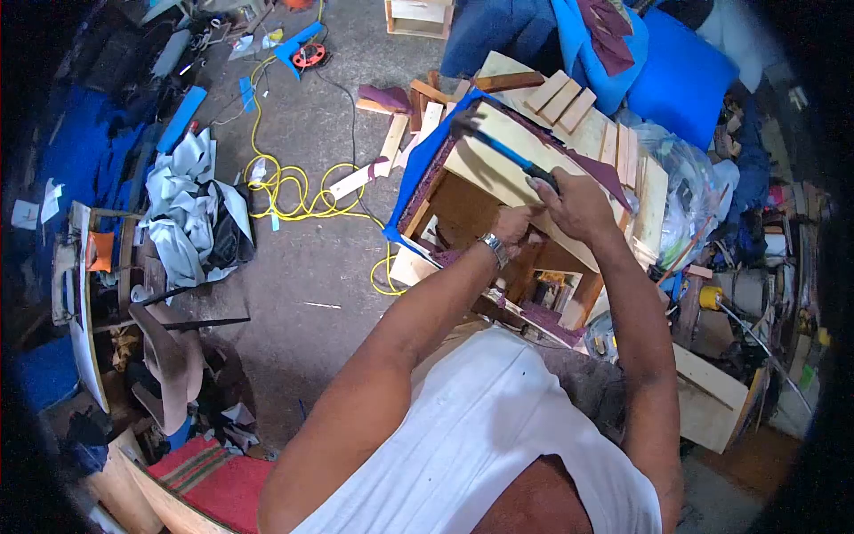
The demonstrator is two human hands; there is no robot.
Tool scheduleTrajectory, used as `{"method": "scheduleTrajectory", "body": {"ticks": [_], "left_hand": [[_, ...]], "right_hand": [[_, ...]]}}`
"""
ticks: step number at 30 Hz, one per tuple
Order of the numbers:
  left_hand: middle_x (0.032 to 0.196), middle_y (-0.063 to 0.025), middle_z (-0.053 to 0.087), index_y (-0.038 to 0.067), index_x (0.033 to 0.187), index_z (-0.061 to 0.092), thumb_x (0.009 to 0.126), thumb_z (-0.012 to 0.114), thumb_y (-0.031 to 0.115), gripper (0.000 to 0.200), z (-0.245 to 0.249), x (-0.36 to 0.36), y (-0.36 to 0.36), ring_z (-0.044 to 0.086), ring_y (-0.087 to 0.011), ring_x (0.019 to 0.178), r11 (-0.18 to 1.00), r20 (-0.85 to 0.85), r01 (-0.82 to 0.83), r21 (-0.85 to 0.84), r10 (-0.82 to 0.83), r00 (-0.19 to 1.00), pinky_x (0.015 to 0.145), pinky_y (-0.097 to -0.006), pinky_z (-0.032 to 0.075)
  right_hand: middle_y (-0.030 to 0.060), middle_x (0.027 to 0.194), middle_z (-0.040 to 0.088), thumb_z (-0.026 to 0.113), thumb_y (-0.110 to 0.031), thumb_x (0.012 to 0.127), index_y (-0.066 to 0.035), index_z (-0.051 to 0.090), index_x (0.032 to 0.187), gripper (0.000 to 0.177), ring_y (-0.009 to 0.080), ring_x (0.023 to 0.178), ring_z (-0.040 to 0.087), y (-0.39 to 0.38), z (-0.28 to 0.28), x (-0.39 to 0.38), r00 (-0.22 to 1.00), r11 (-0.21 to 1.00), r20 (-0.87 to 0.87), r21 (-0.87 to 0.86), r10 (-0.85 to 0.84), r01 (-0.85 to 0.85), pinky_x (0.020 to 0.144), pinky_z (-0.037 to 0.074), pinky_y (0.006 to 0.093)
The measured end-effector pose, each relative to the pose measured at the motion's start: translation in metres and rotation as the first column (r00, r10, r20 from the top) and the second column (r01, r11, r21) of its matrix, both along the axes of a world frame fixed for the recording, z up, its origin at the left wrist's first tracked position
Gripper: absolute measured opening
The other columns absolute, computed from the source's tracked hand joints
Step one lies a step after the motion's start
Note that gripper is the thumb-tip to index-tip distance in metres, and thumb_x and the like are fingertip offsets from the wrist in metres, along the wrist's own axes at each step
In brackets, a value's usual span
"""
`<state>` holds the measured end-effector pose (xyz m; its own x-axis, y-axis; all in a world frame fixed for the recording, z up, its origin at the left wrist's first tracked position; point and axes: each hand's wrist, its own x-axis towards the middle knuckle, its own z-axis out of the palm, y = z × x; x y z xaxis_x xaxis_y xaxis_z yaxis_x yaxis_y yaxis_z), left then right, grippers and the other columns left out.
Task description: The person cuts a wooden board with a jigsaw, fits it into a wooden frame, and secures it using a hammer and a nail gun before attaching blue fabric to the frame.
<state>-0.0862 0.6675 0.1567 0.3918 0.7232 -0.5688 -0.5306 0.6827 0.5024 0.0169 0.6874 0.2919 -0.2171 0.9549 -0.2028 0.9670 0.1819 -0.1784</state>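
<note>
Head of blue-handled tool (500, 148) blurred; what L hand (516, 222) pinches, if anything, too small to tell.

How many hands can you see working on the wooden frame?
2. The left hand, with a watch on its wrist, rests on the wooden frame. The right hand, just beside it, grips a blue-handled tool. No other hands show.

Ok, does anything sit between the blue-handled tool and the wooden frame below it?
Nothing visible does. The right hand holds the blue-handled tool over the wooden frame; the left hand is at the frame, away from the tool's head.
</note>
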Motion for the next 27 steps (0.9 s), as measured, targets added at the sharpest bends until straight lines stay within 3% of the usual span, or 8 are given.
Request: {"method": "scheduleTrajectory", "body": {"ticks": [5,8,14,16,20,22,26,27], "left_hand": [[0.098,-0.0118,0.068,0.001,0.105,0.062,0.087,0.068,0.018,0.026,-0.018,0.005,0.003,0.069,-0.023,0.083,1.0,0.062,0.019,0.015,-0.02,0.998,0.06,-0.0371,0.063],[0.084,-0.0106,0.07,-0.002,0.091,0.066,0.091,0.06,0.018,0.021,-0.005,0.004,0.001,0.068,-0.0164,0.067,1.0,0.018,-0.001,-0.029,0.001,1.0,0.049,-0.0295,0.055],[0.085,-0.013,0.069,-0.001,0.091,0.066,0.096,0.051,0.024,0.029,0.004,-0.011,-0.003,0.068,-0.0214,0.075,0.967,-0.29,0.175,0.187,-0.116,0.95,0.064,-0.034,0.056],[0.092,-0.0109,0.066,0.002,0.097,0.061,0.096,0.051,0.017,0.019,-0.056,0.007,-0.002,0.067,-0.0231,0.082,1.0,0.192,-0.025,-0.018,0.028,0.981,0.07,-0.0377,0.058],[0.088,-0.0038,0.065,0.009,0.089,0.063,0.094,0.059,0.022,0.014,-0.071,0.018,0.0,0.065,-0.0186,0.078,0.999,0.13,-0.039,0.021,0.036,0.991,0.062,-0.0351,0.055],[0.086,-0.0043,0.064,0.009,0.089,0.063,0.093,0.06,0.024,0.016,-0.066,0.012,0.005,0.064,-0.0179,0.075,0.997,0.35,0.032,0.065,-0.053,0.935,0.06,-0.0337,0.054],[0.064,0.0003,0.056,0.013,0.076,0.059,0.088,0.069,0.032,0.025,-0.043,0.013,0.009,0.051,-0.01,0.052,0.989,0.046,0.1,0.109,-0.106,0.993,0.047,-0.0253,0.043],[0.062,0.0011,0.054,0.014,0.074,0.058,0.088,0.07,0.032,0.026,-0.04,0.017,0.006,0.048,-0.0088,0.05,0.998,0.226,0.055,-0.039,-0.044,0.973,0.044,-0.025,0.042]], "right_hand": [[0.0247,0.075,0.063,0.049,-0.05,0.095,-0.001,0.058,0.092,0.05,0.0429,0.077,0.064,-0.006,0.004,-0.006,0.998,0.997,0.003,0.047,-0.055,0.055,0.07,0.049,0.0517],[0.0245,0.075,0.063,0.05,-0.05,0.095,-0.002,0.058,0.093,0.049,0.0436,0.077,0.064,-0.008,-0.002,-0.008,0.996,0.995,0.029,0.057,-0.08,0.078,0.069,0.049,0.052],[0.0187,0.086,0.067,0.053,-0.051,0.092,-0.003,0.06,0.095,0.049,0.0364,0.081,0.067,-0.033,0.016,-0.014,0.995,0.999,0.1,0.046,-0.017,0.012,0.073,0.053,0.0476],[0.0179,0.087,0.067,0.055,-0.052,0.091,-0.003,0.059,0.094,0.049,0.0359,0.081,0.067,-0.039,0.01,-0.016,0.997,0.994,0.077,0.104,0.01,-0.018,0.073,0.053,0.0473],[0.014,0.08,0.064,0.064,-0.048,0.085,-0.006,0.058,0.089,0.043,0.0334,0.073,0.066,-0.045,0.008,-0.013,1.0,0.963,0.015,0.267,0.023,-0.026,0.064,0.052,0.0439],[0.0126,0.077,0.063,0.068,-0.045,0.082,-0.006,0.058,0.088,0.041,0.0326,0.069,0.065,-0.05,0.012,-0.005,0.997,0.93,-0.019,0.363,0.07,-0.058,0.06,0.051,0.043],[0.0115,0.075,0.061,0.074,-0.043,0.076,-0.006,0.06,0.091,0.042,0.031,0.067,0.064,-0.075,0.02,0.026,0.988,0.877,-0.072,0.473,0.137,-0.087,0.057,0.049,0.0412],[0.0112,0.075,0.061,0.076,-0.042,0.075,-0.006,0.061,0.092,0.043,0.0307,0.067,0.064,-0.081,0.02,0.036,0.986,0.874,-0.083,0.478,0.142,-0.086,0.057,0.049,0.0408]]}}
